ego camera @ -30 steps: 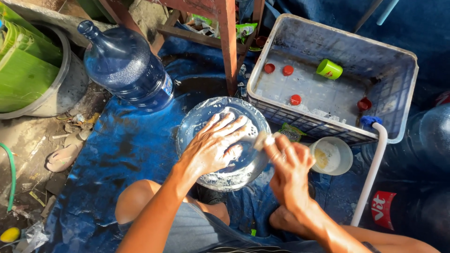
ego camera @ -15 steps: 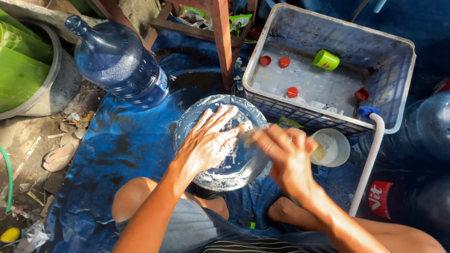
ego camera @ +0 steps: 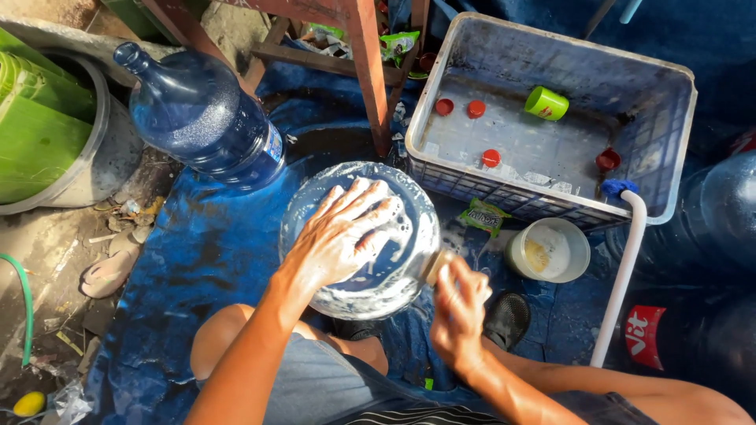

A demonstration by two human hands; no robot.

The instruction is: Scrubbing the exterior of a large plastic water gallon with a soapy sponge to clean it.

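A large clear-blue water jug (ego camera: 394, 271) stands upside down between my knees, its base covered in white soap foam. My left hand (ego camera: 340, 234) lies flat on that soapy base, fingers spread. My right hand (ego camera: 459, 305) is closed around a small tan scrubbing sponge (ego camera: 435, 266) pressed against the jug's right side, near its edge.
A second blue jug (ego camera: 201, 118) lies tilted at the upper left. A grey plastic crate (ego camera: 669, 134) holds red caps and a green cup (ego camera: 546, 103). A white tub (ego camera: 550, 250), a white pipe (ego camera: 622, 275), a wooden stool leg (ego camera: 370, 71) and more jugs at the right stand close by on the blue tarp.
My right hand has slid down and back along the jug's right side with the sponge. The left hand stays flat on the soapy base.
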